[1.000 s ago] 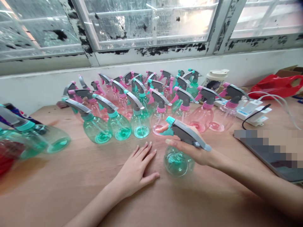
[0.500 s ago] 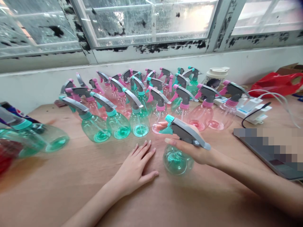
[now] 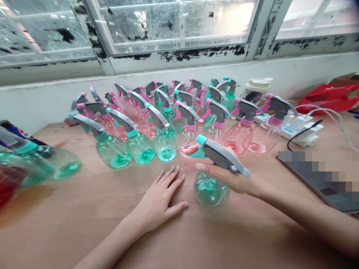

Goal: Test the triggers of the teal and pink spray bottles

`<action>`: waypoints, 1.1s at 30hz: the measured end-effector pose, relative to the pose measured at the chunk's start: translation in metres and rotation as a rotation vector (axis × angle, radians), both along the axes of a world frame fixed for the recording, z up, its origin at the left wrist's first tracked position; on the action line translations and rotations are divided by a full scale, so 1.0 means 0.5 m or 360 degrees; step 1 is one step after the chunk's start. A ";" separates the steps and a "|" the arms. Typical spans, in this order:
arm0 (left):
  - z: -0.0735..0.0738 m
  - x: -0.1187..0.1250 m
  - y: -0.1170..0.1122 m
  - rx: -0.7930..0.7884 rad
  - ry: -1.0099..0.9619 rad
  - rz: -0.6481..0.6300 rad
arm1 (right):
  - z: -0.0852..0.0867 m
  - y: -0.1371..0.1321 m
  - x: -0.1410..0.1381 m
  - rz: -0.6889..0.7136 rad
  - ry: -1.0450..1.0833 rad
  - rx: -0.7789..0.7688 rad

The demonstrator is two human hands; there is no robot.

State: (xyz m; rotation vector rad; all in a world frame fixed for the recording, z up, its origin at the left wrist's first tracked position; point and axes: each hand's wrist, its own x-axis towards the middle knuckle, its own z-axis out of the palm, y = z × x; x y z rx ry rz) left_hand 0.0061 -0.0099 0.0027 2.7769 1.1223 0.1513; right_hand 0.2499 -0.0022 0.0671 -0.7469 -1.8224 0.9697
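My right hand [image 3: 232, 175] is wrapped round the neck of a green spray bottle [image 3: 210, 190], just below its grey and teal trigger head. The bottle tilts slightly, its nozzle pointing left; I cannot tell whether its base touches the table. Flat on the wooden table [image 3: 98, 213] lies my left hand [image 3: 159, 201], fingers stretched out and holding nothing. Beyond it stands a front row of spray bottles, among them a clear green one [image 3: 165, 145] with a teal collar and a pink one [image 3: 238, 138] with a pink collar.
More pink and green spray bottles crowd behind, towards the window wall. Another green bottle [image 3: 64, 168] is at far left. On the right are a lidded cup [image 3: 256, 89], a white power strip [image 3: 301, 132] with cables, a red plastic bag [image 3: 328, 98] and a dark flat device [image 3: 316, 192].
Almost nothing differs. The view has shifted very slightly; both hands and the held spray bottle keep their places.
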 end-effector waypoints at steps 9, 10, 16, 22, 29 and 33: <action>-0.002 0.000 0.001 -0.0005 -0.0020 0.0004 | 0.009 -0.004 -0.004 -0.0058 -0.0046 0.0006; -0.002 0.000 0.001 -0.0004 -0.0014 0.0002 | 0.010 -0.004 -0.005 -0.0066 -0.0032 0.0003; -0.002 0.001 0.003 0.0011 -0.0031 -0.0006 | 0.007 -0.004 -0.005 -0.0113 -0.0029 0.0086; -0.004 -0.001 0.002 0.0027 -0.0026 0.0006 | 0.005 -0.005 -0.003 -0.0089 0.0004 0.0038; -0.001 0.002 0.003 0.0015 -0.0008 0.0017 | 0.005 -0.008 -0.002 -0.0057 0.0023 -0.0025; 0.000 0.002 0.003 0.0011 -0.0026 0.0017 | -0.002 -0.007 -0.001 -0.0060 0.0041 0.0003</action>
